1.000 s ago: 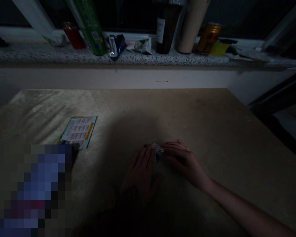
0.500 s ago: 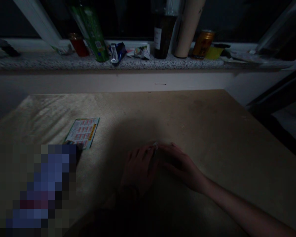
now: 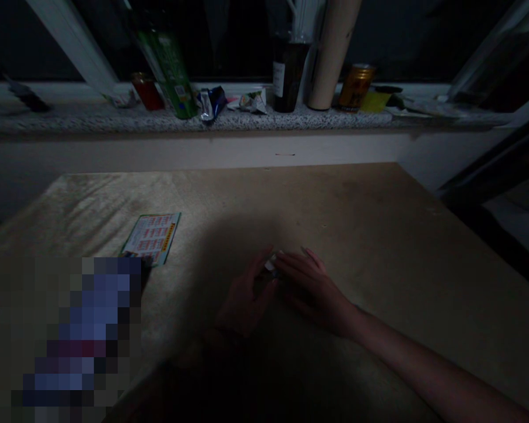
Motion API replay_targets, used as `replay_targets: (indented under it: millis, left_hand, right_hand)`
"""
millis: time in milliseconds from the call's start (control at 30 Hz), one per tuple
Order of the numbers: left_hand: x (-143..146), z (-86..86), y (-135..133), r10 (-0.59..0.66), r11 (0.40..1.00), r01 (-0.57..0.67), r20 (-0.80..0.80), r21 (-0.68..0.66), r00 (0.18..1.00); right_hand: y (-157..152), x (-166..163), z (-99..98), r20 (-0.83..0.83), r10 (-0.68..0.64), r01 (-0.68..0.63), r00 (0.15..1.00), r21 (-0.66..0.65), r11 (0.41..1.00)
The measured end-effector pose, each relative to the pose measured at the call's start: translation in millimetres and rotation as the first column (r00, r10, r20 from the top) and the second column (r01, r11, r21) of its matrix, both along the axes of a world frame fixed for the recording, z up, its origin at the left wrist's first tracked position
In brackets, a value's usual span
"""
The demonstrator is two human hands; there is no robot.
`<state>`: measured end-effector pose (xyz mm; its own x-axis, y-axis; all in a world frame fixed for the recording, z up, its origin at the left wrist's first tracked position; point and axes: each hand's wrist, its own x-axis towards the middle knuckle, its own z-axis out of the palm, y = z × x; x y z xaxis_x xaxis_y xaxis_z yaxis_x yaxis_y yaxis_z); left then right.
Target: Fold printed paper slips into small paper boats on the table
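Both my hands rest on a dim brown table [image 3: 379,235]. My left hand [image 3: 244,294] and my right hand [image 3: 311,288] meet over a small folded printed paper [image 3: 271,264], which is almost wholly covered; only a pale corner shows between the fingertips. The fingers of both hands press down on it, lying close together. A flat printed card [image 3: 152,238] with red and white squares lies on the table to the left, well apart from my hands.
A blurred blue and red patch [image 3: 83,329] covers the near left of the table. Behind the table a granite ledge [image 3: 92,120] carries a green pack [image 3: 170,64], a dark bottle [image 3: 286,73], a beige tube [image 3: 330,56], a gold can [image 3: 356,87] and wrappers.
The small paper was open to view between my hands a second ago; now my fingers have closed over it and hide most of it. The view has tipped slightly.
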<state>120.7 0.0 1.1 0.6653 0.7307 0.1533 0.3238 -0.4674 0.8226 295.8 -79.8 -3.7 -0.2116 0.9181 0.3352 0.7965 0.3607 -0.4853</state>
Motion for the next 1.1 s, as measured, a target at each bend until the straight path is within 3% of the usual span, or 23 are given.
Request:
replay_targets:
  millis: [167,333,467,700,900,1100]
  left_hand:
    - [-2.1,4.7,3.6,-0.108,0.992,0.108,0.011,-0.062,0.994]
    - [-5.7,10.8,12.4,-0.217,0.976,0.213,-0.091,-0.046,0.972]
    - [-11.9,14.8,21.9,-0.287,0.958,0.284,-0.155,-0.043,0.945]
    - [-22.6,13.7,35.8,-0.241,0.933,0.3,-0.274,0.198,0.931]
    - [-22.6,13.7,41.8,-0.321,0.905,0.385,-0.302,0.179,0.898]
    - [-18.7,12.7,33.0,-0.251,0.906,0.347,-0.354,0.243,0.901]
  right_hand:
    - [1.4,1.1,-4.4,-0.019,0.022,-0.022,1.0,0.037,0.999]
    - [6.4,7.2,-11.6,-0.137,0.03,-0.03,0.99,0.005,1.0]
    - [7.6,9.6,-9.3,-0.051,0.025,-0.025,0.998,-0.006,1.0]
    - [6.4,7.9,-9.1,0.163,-0.024,0.014,0.986,0.062,0.998]
    - [6.4,8.5,-8.9,0.122,-0.044,0.035,0.991,0.077,0.996]
    - [5.9,9.0,-4.2,0.093,-0.04,0.034,0.995,0.067,0.997]
